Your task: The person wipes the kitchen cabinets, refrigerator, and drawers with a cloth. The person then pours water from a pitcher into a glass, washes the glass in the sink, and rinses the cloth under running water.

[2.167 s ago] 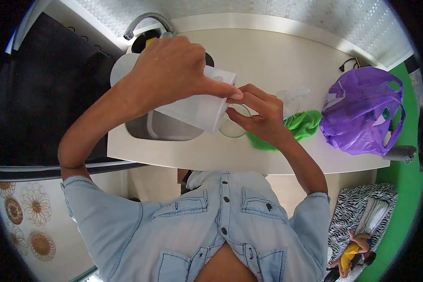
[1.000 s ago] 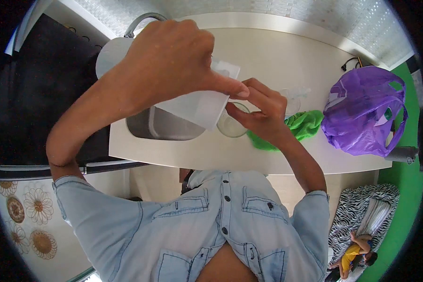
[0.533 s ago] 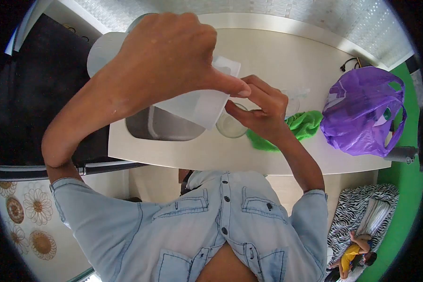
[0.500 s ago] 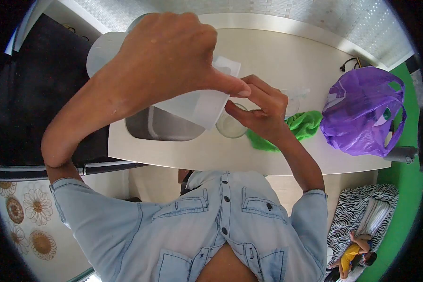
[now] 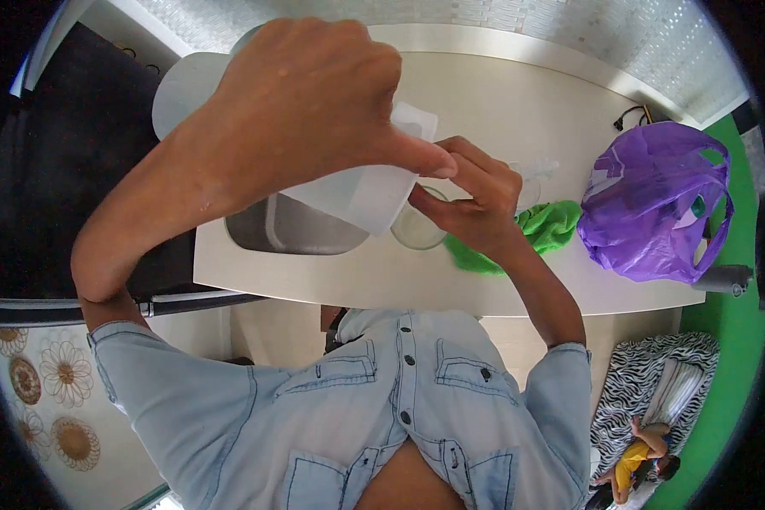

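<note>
My left hand (image 5: 314, 98) is curled over a translucent plastic container (image 5: 361, 200), its thumb stretched along the rim; the other fingers are mostly hidden. The container is tilted, its rim facing right. Close against that rim, my right hand (image 5: 480, 191) has thumb and fingers drawn together near my left thumb tip. What the right fingers pinch is hidden. Just below them is a clear glass (image 5: 418, 225), partly covered by the container and my right thumb. A bright green cloth (image 5: 544, 228) lies under and beside my right wrist.
A sink basin (image 5: 306, 234) is set into the pale countertop (image 5: 518, 285). To the right sits a purple plastic bag (image 5: 646, 204). A pale rounded object (image 5: 187, 89) shows behind my left wrist. At lower right, a person (image 5: 642, 463) lies on zebra-patterned fabric (image 5: 646, 370).
Both hands and the container keep nearly the same pose. My left hand has shifted very slightly.
</note>
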The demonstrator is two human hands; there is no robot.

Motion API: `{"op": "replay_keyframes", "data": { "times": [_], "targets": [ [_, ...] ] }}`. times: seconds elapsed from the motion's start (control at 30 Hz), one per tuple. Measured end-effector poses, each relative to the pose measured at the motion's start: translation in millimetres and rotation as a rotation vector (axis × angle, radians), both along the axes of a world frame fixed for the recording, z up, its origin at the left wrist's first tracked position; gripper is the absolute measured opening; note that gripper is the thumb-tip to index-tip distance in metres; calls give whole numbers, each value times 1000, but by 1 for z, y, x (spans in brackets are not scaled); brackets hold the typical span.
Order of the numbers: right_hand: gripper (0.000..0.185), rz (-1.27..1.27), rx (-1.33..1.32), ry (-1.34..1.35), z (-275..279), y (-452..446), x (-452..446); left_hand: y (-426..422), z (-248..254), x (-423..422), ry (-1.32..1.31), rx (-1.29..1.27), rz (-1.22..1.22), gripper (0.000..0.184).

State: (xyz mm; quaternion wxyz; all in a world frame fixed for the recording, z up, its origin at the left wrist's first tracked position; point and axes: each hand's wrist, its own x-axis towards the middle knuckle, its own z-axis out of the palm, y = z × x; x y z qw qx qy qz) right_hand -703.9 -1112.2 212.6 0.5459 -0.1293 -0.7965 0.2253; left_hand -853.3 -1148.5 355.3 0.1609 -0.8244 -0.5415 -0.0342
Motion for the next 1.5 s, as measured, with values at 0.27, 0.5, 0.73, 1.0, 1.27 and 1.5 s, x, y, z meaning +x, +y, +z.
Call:
{"op": "replay_keyframes", "data": {
  "times": [0.27,0.5,0.73,1.0,1.27,1.5],
  "targets": [
    [22,-10,6,22,0,0,0,-2,2,2,-3,-5,20,70],
    [22,-22,21,16,1,0,1,-6,6,11,56,42,40,70],
    [23,-15,14,28,2,-2,2,-8,8,15,107,48,56,72],
    [22,-22,17,39,2,-3,2,-8,10,15,145,48,19,72],
    [21,18,-19,45,1,-4,1,-10,9,14,104,77,8,71],
    [21,-6,22,32,3,-3,2,-10,12,15,118,36,36,72]
  ]
}}
